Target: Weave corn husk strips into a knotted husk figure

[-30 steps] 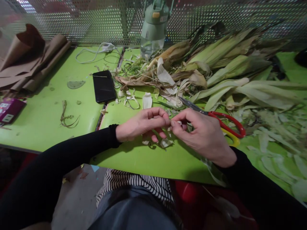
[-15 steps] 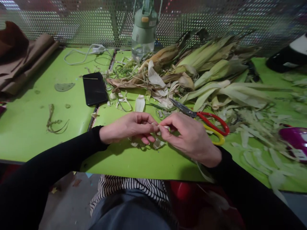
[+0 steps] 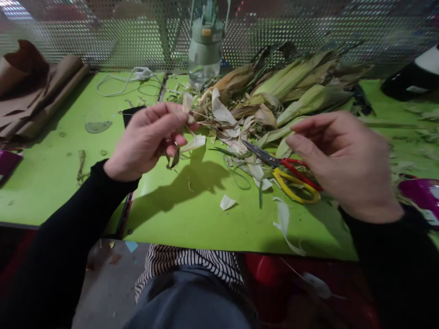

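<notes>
My left hand (image 3: 151, 132) is raised over the table, thumb and forefinger pinching a small bundle of pale corn husk (image 3: 187, 107). Strips hang below its fingers, one of them brownish. Well apart to the right, my right hand (image 3: 346, 160) has thumb and forefinger drawn together in a pinch; anything between the tips is too fine to make out. Beneath and left of it lie scissors (image 3: 270, 160) with one red and one yellow handle. A loose scrap of husk (image 3: 227, 202) and a longer strip (image 3: 283, 219) rest on the green tabletop (image 3: 192, 228).
A heap of corn husks (image 3: 291, 87) covers the back right. Behind it stand a water bottle (image 3: 205, 50) and a perforated screen (image 3: 120, 41). Brown paper (image 3: 44, 96), a white cable (image 3: 128, 82) and a partly hidden phone (image 3: 132, 113) are leftward; a purple object (image 3: 420, 196) sits far right.
My hands were together near the front middle. Now they have parted and risen, the left going left with the husk bundle, the right going right past the scissors.
</notes>
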### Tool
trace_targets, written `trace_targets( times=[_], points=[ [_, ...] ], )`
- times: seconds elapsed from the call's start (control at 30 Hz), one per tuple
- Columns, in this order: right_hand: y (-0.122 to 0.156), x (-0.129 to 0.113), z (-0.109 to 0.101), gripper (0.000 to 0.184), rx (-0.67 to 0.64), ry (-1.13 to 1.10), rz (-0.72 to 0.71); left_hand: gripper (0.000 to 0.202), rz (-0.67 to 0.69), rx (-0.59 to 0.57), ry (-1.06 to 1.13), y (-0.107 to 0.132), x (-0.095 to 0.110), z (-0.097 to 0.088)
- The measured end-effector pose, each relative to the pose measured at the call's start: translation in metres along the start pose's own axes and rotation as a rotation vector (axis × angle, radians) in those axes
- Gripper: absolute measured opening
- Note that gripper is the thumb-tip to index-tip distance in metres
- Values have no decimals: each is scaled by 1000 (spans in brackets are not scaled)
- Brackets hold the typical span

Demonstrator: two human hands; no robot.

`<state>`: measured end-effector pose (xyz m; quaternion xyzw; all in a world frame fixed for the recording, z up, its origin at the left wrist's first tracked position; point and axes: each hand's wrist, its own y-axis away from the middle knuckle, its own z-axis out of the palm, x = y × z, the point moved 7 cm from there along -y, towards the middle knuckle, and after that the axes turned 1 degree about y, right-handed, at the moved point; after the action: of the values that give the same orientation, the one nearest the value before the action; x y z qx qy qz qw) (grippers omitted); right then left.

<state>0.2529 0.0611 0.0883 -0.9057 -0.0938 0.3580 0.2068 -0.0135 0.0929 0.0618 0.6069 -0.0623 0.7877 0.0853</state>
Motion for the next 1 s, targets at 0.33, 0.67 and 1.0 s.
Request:
trace_targets(
  times=[0.33,0.67,1.0],
  points=[
    [-4,0,78,22,-498,336,-395,33,186,130,305,3,52,-29],
    [-10,1,99,37,-743,173,-426,25,292,257,224,13,76,-57],
    [-27,-34,51,6,-351,-404,117,14,102,-89,216,-6,19,-11]
  ],
)
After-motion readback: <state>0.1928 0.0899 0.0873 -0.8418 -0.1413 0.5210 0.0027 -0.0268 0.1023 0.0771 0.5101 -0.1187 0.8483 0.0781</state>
